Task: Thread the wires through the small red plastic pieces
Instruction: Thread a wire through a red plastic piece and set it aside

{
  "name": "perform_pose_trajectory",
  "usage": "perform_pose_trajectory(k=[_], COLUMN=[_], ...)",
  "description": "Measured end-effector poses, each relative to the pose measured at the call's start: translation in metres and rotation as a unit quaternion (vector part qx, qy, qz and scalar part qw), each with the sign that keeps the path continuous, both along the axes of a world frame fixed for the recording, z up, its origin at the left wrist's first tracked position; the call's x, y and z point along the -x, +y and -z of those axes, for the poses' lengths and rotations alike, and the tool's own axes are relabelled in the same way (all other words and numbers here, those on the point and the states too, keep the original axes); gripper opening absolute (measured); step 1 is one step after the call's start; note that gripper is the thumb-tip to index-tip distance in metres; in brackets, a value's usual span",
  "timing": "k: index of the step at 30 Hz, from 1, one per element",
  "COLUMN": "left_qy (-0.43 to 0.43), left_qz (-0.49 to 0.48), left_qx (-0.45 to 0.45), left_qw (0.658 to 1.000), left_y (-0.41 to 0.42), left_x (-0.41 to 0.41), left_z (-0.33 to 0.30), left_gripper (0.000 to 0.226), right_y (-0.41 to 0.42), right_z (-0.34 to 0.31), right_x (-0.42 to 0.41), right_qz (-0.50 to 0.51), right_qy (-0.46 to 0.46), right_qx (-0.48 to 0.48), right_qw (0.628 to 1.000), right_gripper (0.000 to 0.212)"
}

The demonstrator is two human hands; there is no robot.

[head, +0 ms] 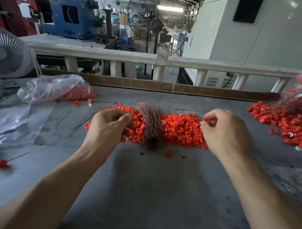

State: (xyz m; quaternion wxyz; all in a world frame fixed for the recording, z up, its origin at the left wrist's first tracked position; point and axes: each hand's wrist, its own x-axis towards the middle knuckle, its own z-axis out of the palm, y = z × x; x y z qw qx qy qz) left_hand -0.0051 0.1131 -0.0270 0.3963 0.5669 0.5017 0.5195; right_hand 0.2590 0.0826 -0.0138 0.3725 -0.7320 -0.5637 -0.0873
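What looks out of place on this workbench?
One red piece on a wire lies alone at the table's near left, far from the central pile. A few more red pieces lie scattered around the pile.

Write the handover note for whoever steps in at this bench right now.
Left hand: fingers curled beside the copper wire bundle; whether it pinches a wire is unclear.
Right hand: pinching one red plastic piece.
Loose red pieces are heaped mid-table around the bundle.
Threaded pieces with wires are piled far right.
Left to do: the centre heap, and more in the clear bag.
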Motion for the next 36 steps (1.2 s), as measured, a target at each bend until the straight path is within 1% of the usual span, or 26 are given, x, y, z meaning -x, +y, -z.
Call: perform_pose_trajectory(k=[2, 4, 7, 9, 11, 14, 17, 19, 21, 23, 25, 27, 32, 34, 36], left_qy=[0.047, 0.096, 0.180, 0.215, 0.239, 0.262, 0.280, 0.293, 0.305, 0.312, 0.311, 0.301, 0.293, 0.305, 0.326], left_qz=[-0.004, 0.000, -0.006, -0.012, -0.012, 0.001, 0.010, 0.013, 0.019, 0.025, 0.027, 0.024, 0.028, 0.040, 0.052], left_qx=[-0.019, -0.037, -0.052, -0.056, -0.060, -0.063, -0.059, -0.056, -0.055, -0.056, -0.060, -0.069, -0.099, -0.115, -0.142], left_qw=[0.999, 0.995, 0.982, 0.975, 0.969, 0.963, 0.958, 0.954, 0.951, 0.948, 0.948, 0.951, 0.951, 0.944, 0.933], left_y=[0.001, 0.001, 0.000, 0.000, 0.000, 0.000, 0.001, 0.001, 0.001, 0.000, -0.001, -0.001, -0.004, -0.006, -0.008], left_x=[-0.001, -0.001, -0.002, -0.003, -0.004, -0.004, -0.004, -0.004, -0.005, -0.006, -0.006, -0.007, -0.011, -0.012, -0.014], left_z=[0.003, 0.005, 0.007, 0.008, 0.009, 0.012, 0.014, 0.014, 0.015, 0.016, 0.016, 0.015, 0.014, 0.012, 0.010], left_gripper=[0.018, 0.017, 0.016, 0.019, 0.018, 0.009, 0.010, 0.012, 0.012, 0.011, 0.011, 0.013, 0.021, 0.023, 0.021], right_y=[-0.001, -0.004, -0.005, -0.005, -0.004, -0.005, -0.006, -0.006, -0.004, -0.004, -0.005, -0.005, -0.003, -0.004, -0.005], right_z=[-0.004, -0.008, -0.011, -0.012, -0.013, -0.014, -0.012, -0.010, -0.007, -0.004, 0.001, 0.007, 0.015, 0.015, 0.015], right_x=[-0.017, -0.031, -0.042, -0.045, -0.047, -0.048, -0.044, -0.036, -0.024, -0.007, 0.012, 0.027, 0.053, 0.059, 0.064], right_qz=[0.077, 0.121, 0.146, 0.159, 0.166, 0.169, 0.169, 0.134, 0.061, -0.038, -0.132, -0.189, -0.240, -0.251, -0.257], right_qy=[0.017, 0.030, 0.052, 0.059, 0.057, 0.035, -0.024, -0.029, 0.017, 0.054, 0.048, 0.033, -0.008, -0.019, -0.030], right_qx=[0.060, 0.102, 0.172, 0.201, 0.218, 0.231, 0.182, 0.126, 0.089, 0.082, 0.096, 0.108, 0.079, 0.069, 0.071], right_qw=[0.995, 0.987, 0.973, 0.965, 0.960, 0.958, 0.968, 0.983, 0.994, 0.994, 0.985, 0.975, 0.967, 0.965, 0.963], right_gripper=[0.010, 0.010, 0.012, 0.010, 0.008, 0.004, 0.010, 0.017, 0.018, 0.009, 0.005, 0.006, 0.013, 0.014, 0.015])
